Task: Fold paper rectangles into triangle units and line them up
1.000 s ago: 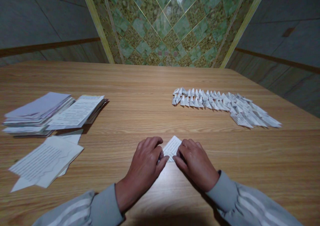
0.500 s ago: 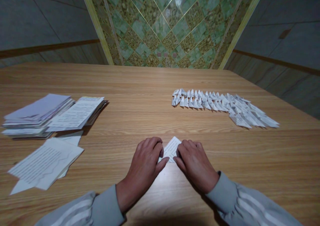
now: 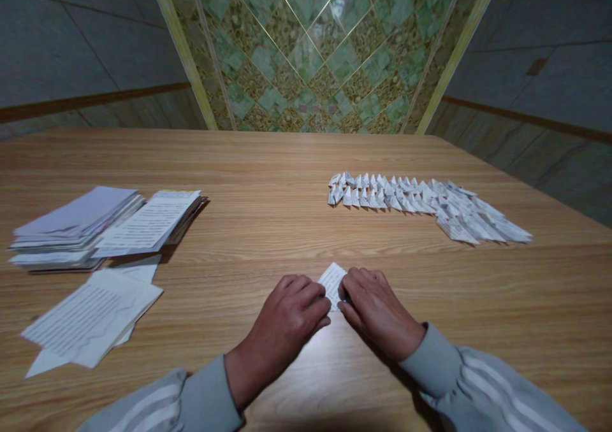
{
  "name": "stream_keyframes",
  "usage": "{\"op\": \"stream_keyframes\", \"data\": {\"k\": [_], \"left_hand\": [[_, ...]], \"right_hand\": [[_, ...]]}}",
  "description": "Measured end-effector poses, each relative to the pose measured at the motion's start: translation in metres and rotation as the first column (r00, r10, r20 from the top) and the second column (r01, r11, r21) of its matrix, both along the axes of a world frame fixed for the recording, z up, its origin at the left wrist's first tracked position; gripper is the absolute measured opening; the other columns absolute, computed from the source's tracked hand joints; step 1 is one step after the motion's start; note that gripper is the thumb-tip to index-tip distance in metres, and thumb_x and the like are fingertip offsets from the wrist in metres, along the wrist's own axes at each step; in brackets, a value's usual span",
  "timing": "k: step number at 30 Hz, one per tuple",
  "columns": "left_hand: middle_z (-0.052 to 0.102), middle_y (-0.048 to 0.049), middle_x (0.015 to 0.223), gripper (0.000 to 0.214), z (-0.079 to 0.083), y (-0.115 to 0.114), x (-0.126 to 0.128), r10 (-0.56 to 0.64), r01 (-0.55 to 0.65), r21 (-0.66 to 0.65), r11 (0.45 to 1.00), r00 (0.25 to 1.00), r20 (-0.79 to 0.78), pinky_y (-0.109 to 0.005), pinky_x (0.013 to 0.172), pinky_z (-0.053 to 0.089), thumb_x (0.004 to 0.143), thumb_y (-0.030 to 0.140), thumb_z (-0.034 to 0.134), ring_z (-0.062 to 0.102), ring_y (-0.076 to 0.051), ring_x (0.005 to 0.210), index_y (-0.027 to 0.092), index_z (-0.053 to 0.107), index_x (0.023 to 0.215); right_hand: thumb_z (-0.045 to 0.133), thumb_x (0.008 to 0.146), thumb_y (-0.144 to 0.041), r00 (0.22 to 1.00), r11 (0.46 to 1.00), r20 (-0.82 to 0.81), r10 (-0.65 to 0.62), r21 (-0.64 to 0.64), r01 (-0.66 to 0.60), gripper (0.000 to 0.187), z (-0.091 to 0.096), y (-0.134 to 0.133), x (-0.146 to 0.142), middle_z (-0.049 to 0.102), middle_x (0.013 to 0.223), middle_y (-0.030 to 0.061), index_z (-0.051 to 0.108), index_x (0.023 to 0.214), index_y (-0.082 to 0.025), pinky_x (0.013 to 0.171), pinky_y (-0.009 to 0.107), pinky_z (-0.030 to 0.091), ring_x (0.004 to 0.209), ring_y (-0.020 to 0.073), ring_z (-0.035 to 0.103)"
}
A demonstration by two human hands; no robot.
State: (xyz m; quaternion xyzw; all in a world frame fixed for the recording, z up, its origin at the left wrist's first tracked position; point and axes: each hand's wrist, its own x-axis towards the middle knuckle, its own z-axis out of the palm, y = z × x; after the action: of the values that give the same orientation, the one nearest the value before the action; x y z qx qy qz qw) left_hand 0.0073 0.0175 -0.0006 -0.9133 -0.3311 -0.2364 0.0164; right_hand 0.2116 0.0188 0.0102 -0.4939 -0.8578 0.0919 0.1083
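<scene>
A small folded piece of printed paper (image 3: 333,279) lies on the wooden table (image 3: 268,228) near its front edge. My left hand (image 3: 287,324) presses on the paper's left side with curled fingers. My right hand (image 3: 375,311) pinches its right side, fingers closed on it. Only the pointed top of the paper shows between the two hands; the rest is hidden under the fingers.
Rows of several small folded paper pieces (image 3: 421,199) lie at the right back. Stacks of printed sheets (image 3: 105,225) sit at the left, with loose sheets (image 3: 90,314) in front of them. A tiled wall panel (image 3: 310,50) rises behind the table.
My left hand has slid right over the paper, covering more of it, so less of the paper shows. The view has tilted slightly.
</scene>
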Motion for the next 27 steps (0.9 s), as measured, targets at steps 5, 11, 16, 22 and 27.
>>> {"op": "stream_keyframes", "data": {"k": [5,11,16,22,27], "left_hand": [[0.063,-0.0026,0.073,0.022,0.003,-0.001,0.001,-0.016,0.017,0.069,0.997,1.0,-0.004,-0.033,0.065,0.036,0.099,0.023,0.05,0.05,-0.019,0.069,0.017,0.066,0.085],[0.063,-0.0032,0.072,0.025,-0.005,0.002,-0.003,0.001,-0.007,0.071,0.997,0.997,0.077,-0.032,0.064,0.038,0.1,0.019,0.046,0.052,-0.019,0.067,0.016,0.066,0.085],[0.066,-0.0031,0.077,0.017,-0.002,0.002,-0.002,0.003,-0.007,0.043,0.999,0.996,0.092,-0.032,0.065,0.038,0.097,0.02,0.053,0.053,-0.019,0.072,0.017,0.066,0.089],[0.068,-0.0026,0.075,0.021,0.004,0.006,-0.009,0.014,-0.021,0.079,0.997,0.997,0.082,-0.032,0.062,0.032,0.099,0.026,0.05,0.052,-0.02,0.072,0.019,0.069,0.091],[0.067,-0.0032,0.074,0.022,0.005,0.011,-0.017,0.085,-0.089,0.068,0.994,0.994,0.066,-0.032,0.063,0.033,0.099,0.023,0.051,0.051,-0.021,0.071,0.019,0.069,0.086]], "right_hand": [[0.064,0.09,-0.019,1.0,1.0,-0.028,0.006,-0.011,-0.006,0.009,0.002,0.0,-0.002,0.06,0.09,0.0029,0.055,0.088,-0.019,0.077,0.035,0.032,0.087,0.0214,0.052],[0.075,0.083,-0.025,0.989,0.985,-0.08,0.123,0.13,-0.112,0.019,0.007,0.001,-0.003,0.061,0.095,0.0037,0.059,0.09,-0.019,0.075,0.033,0.031,0.089,0.022,0.05],[0.059,0.094,-0.023,0.968,0.939,-0.143,0.208,0.307,-0.156,0.019,0.004,0.001,-0.006,0.06,0.079,0.0033,0.058,0.077,-0.017,0.072,0.032,0.031,0.078,0.019,0.047],[0.061,0.093,-0.025,0.971,0.925,-0.152,0.187,0.361,-0.121,0.021,0.006,0.003,-0.004,0.06,0.075,0.0029,0.059,0.074,-0.017,0.073,0.032,0.031,0.074,0.0186,0.047],[0.072,0.085,-0.022,0.975,0.917,-0.17,0.141,0.394,-0.064,0.019,0.009,0.005,0.001,0.061,0.07,0.0008,0.061,0.071,-0.017,0.071,0.031,0.029,0.071,0.0174,0.048]]}}
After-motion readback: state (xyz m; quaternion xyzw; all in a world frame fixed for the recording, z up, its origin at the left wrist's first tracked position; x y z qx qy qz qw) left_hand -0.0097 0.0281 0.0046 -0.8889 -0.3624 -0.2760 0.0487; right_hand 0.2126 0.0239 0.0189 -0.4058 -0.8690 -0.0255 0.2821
